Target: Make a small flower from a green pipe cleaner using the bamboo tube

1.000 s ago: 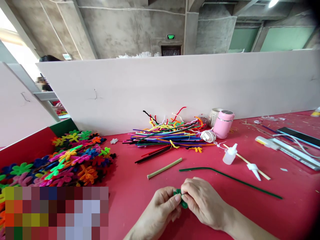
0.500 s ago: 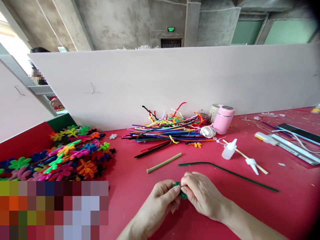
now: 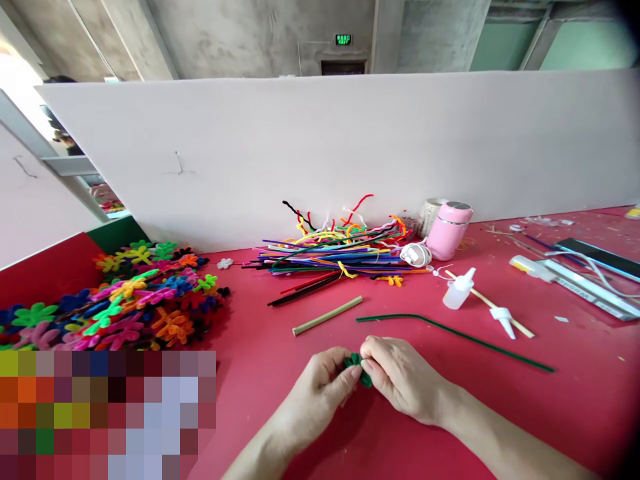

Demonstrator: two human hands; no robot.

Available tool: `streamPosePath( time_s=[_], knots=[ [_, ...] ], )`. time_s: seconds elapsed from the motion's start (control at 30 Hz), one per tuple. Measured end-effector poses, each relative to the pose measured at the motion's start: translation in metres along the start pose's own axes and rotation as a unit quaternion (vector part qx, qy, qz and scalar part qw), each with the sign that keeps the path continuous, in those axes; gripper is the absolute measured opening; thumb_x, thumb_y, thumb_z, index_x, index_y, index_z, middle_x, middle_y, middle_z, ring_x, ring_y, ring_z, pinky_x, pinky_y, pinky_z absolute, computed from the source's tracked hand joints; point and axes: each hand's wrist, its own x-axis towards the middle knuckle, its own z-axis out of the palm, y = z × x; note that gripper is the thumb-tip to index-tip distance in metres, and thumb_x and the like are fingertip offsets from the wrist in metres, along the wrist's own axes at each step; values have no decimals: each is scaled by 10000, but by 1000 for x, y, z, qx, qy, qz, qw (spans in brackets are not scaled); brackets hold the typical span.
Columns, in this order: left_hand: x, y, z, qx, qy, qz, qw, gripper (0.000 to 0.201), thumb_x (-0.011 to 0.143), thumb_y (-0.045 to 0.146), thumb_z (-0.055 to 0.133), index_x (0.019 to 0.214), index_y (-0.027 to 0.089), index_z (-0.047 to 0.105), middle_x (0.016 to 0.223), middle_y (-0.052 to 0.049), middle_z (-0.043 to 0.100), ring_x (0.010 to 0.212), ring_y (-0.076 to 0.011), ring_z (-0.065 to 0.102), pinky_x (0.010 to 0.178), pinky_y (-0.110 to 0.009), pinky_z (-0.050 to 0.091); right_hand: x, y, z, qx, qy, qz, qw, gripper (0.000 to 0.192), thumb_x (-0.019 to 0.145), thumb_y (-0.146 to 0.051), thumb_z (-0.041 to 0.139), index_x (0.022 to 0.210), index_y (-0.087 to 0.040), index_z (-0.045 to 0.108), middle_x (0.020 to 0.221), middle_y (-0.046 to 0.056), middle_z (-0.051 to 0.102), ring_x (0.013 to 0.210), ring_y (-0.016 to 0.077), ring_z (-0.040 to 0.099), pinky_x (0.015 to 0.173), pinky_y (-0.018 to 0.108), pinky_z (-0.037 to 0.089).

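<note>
Pinched between both grips low over the red table (image 3: 280, 347): small green pipe-cleaner twist (image 3: 361, 369), left hand (image 3: 320, 393) at nine o'clock, right hand (image 3: 400, 380) at three, long green stem (image 3: 450, 333) lying nine-to-four beyond, nearer the right.

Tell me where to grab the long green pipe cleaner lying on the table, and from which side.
Pinch the long green pipe cleaner at its straight middle stretch, coming from above. It lies flat on the red table with bare surface on both sides there, clear of the right hand and the wooden stick.
</note>
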Motion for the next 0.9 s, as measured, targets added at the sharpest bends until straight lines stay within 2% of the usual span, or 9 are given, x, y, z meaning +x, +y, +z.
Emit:
streamPosePath(
  time_s=[0.13,0.27,0.33,0.43,0.53,0.67,0.73,0.77,0.9],
  knots=[
    [-1,2,4,136,34,48,989,156,794,236,466,678,143,512,622,23,444,589,-106,369,550,-221,315,2,-3,-2,70,-24,46,996,178,881,-183,286,707,-221,274,594,-46,357,509,120,366,497,234,245],
    [-2,0,9,281,59,113,951,130,806,147,402,707,146,487,675,-14,488,615,-129,431,582,-239,362,3,-3,-1,143,-38,85,985,194,877,-177,288,690,-218,256,594,-53,331,514,107,322,492,223,242],
    [-3,-4,10,365,66,157,915,132,801,104,374,761,131,497,721,-50,512,649,-155,457,609,-273,386,3,-2,0,179,-41,96,978,210,882,-207,297,677,-214,252,601,-54,320,523,102,302,491,218,243],
    [-5,-9,11,494,75,219,838,190,788,38,346,831,123,510,761,-73,531,672,-182,461,645,-335,394,4,-1,-1,232,-41,102,966,247,887,-275,316,657,-206,259,612,-55,297,548,100,277,491,213,241],
    [-9,-9,12,569,73,269,774,210,779,11,344,803,132,514,738,-65,529,627,-177,441,608,-338,389,5,0,-5,282,-48,111,952,245,876,-273,332,649,-195,288,617,-54,290,564,98,270,491,209,244],
    [-12,-7,16,602,73,319,729,213,768,20,361,683,144,512,657,-53,521,552,-164,414,550,-321,376,8,-1,-11,324,-97,140,930,215,844,-201,354,630,-180,334,586,-59,277,544,90,257,471,200,242],
    [-11,-8,18,585,82,316,742,201,752,23,380,668,145,516,641,-48,528,553,-162,425,551,-311,378,8,-1,-12,322,-108,151,928,211,823,-156,367,615,-175,342,571,-60,284,540,87,262,469,198,239],
    [-10,-8,19,563,91,305,763,188,738,23,392,673,143,520,642,-45,532,560,-159,433,559,-305,380,8,-2,-12,317,-104,151,931,211,818,-142,373,612,-175,343,570,-60,291,541,86,268,471,197,241],
    [-4,-6,17,341,123,168,917,137,719,81,429,639,145,521,588,-5,480,541,-123,411,529,-244,350,6,-4,-10,305,-55,134,941,197,866,-204,366,672,-177,385,593,-57,335,544,85,312,486,190,273]
  ],
)
